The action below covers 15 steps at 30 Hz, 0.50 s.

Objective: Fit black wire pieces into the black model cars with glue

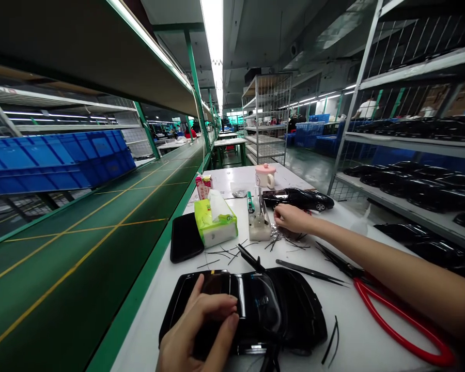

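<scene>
On the worktop (155, 320) before me lies the big black car body (298, 305), my left hand (201, 330) over it, thumb and forefinger nearly meeting. My right hand (290, 218) curls beside the smaller black car (304, 198); whether it pinches anything, I can't tell.

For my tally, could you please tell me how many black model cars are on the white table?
2: one black model car in front, under the left hand; another farther back, just beyond the right hand. The right forearm hides part of the table.
</scene>
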Available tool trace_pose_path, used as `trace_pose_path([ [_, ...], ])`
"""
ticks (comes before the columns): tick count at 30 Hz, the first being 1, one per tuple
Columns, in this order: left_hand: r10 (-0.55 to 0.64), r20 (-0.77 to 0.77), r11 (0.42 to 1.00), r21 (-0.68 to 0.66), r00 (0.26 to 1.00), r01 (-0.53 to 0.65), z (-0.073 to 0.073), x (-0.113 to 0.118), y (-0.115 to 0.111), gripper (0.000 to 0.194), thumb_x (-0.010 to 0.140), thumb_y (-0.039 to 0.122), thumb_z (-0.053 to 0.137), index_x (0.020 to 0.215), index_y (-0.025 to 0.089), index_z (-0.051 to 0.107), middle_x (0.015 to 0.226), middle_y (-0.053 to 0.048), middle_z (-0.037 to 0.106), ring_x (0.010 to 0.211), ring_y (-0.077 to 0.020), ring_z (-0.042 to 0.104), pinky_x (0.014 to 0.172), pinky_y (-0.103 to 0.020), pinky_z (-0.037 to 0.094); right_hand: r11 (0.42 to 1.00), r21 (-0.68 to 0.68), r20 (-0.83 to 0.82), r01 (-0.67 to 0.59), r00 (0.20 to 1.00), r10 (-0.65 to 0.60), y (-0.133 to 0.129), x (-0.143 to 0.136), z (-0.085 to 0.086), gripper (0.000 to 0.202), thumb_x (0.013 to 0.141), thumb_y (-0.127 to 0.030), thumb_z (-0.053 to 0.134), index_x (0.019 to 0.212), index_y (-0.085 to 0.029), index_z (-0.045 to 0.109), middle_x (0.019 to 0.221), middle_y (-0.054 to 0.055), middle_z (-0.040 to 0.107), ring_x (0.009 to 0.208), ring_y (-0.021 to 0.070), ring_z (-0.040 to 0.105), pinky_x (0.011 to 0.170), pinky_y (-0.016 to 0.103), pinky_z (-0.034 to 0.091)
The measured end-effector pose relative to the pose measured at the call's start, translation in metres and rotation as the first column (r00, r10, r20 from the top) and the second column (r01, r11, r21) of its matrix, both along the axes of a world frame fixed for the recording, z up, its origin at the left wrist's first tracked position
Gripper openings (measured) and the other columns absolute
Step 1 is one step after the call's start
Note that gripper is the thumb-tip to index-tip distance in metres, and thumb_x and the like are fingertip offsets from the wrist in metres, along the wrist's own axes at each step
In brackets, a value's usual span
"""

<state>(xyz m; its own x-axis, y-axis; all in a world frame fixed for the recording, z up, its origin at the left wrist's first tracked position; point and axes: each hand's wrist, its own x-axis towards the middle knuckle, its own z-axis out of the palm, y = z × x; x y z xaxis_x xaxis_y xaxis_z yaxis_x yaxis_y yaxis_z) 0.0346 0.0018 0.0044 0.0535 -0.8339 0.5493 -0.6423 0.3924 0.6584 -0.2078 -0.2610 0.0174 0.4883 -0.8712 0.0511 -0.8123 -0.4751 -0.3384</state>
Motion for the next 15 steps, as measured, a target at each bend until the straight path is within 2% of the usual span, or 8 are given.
trace_pose_path([
  [4, 0.056, 0.044, 0.997, -0.048, 0.997, -0.053, 0.009, -0.009, -0.001, 0.016, 0.09, 0.024, 0.069, 0.102, 0.034, 0.073, 0.097, 0.008, 0.08, 0.086, -0.0156, 0.078, 0.123, -0.046, 0.037, 0.999, 0.046, 0.214, -0.022, 0.977, 0.012, 0.039, -0.005, 0.02, 0.02, 0.1, -0.036, 0.061, 0.104, -0.016, 0.064, 0.104, 0.005, 0.066, 0.089, 0.0182, 0.064, 0.081, 0.037, 0.055],
  [6, 0.07, 0.045, 0.997, -0.048, 0.997, -0.068, 0.015, -0.013, -0.002, 0.021, 0.091, 0.023, 0.068, 0.107, 0.035, 0.073, 0.098, 0.008, 0.08, 0.088, -0.0152, 0.078, 0.123, -0.045, 0.036, 0.991, 0.095, 0.329, -0.09, 0.943, 0.054, 0.065, -0.008, 0.031, 0.02, 0.102, -0.035, 0.053, 0.095, -0.017, 0.059, 0.093, 0.003, 0.062, 0.079, 0.0158, 0.058, 0.073, 0.032, 0.05],
  [9, 0.017, -0.009, 1.0, -0.026, 1.0, -0.018, 0.025, -0.022, -0.006, 0.029, 0.092, 0.02, 0.066, 0.115, 0.039, 0.072, 0.093, 0.01, 0.079, 0.089, -0.013, 0.077, 0.124, -0.042, 0.037, 0.953, 0.192, 0.469, -0.233, 0.875, 0.119, 0.099, -0.011, 0.043, 0.024, 0.101, -0.042, 0.048, 0.092, -0.02, 0.054, 0.084, 0.0, 0.056, 0.073, 0.0148, 0.05, 0.067, 0.03, 0.043],
  [12, -0.05, -0.103, 0.999, 0.006, 0.993, 0.051, 0.032, -0.033, -0.01, 0.034, 0.092, 0.017, 0.065, 0.116, 0.041, 0.072, 0.089, 0.011, 0.078, 0.089, -0.0111, 0.076, 0.123, -0.038, 0.038, 0.891, 0.278, 0.568, -0.359, 0.809, 0.149, 0.12, -0.007, 0.048, 0.028, 0.099, -0.047, 0.052, 0.09, -0.021, 0.052, 0.083, -0.001, 0.053, 0.075, 0.0143, 0.051, 0.069, 0.029, 0.044],
  [13, -0.064, -0.136, 0.997, 0.021, 0.989, 0.068, 0.033, -0.036, -0.011, 0.035, 0.091, 0.016, 0.066, 0.115, 0.041, 0.072, 0.088, 0.011, 0.077, 0.088, -0.0104, 0.076, 0.122, -0.036, 0.039, 0.854, 0.319, 0.612, -0.412, 0.777, 0.147, 0.125, -0.004, 0.048, 0.03, 0.099, -0.049, 0.054, 0.089, -0.02, 0.052, 0.083, -0.002, 0.052, 0.074, 0.0137, 0.052, 0.069, 0.028, 0.044],
  [15, -0.086, -0.2, 0.993, 0.059, 0.976, 0.1, 0.033, -0.038, -0.011, 0.036, 0.09, 0.016, 0.068, 0.115, 0.042, 0.073, 0.085, 0.012, 0.077, 0.083, -0.0084, 0.075, 0.115, -0.027, 0.046, 0.74, 0.402, 0.713, -0.539, 0.691, 0.116, 0.134, 0.001, 0.045, 0.035, 0.097, -0.053, 0.058, 0.089, -0.019, 0.053, 0.082, -0.002, 0.052, 0.073, 0.0122, 0.052, 0.068, 0.026, 0.043],
])
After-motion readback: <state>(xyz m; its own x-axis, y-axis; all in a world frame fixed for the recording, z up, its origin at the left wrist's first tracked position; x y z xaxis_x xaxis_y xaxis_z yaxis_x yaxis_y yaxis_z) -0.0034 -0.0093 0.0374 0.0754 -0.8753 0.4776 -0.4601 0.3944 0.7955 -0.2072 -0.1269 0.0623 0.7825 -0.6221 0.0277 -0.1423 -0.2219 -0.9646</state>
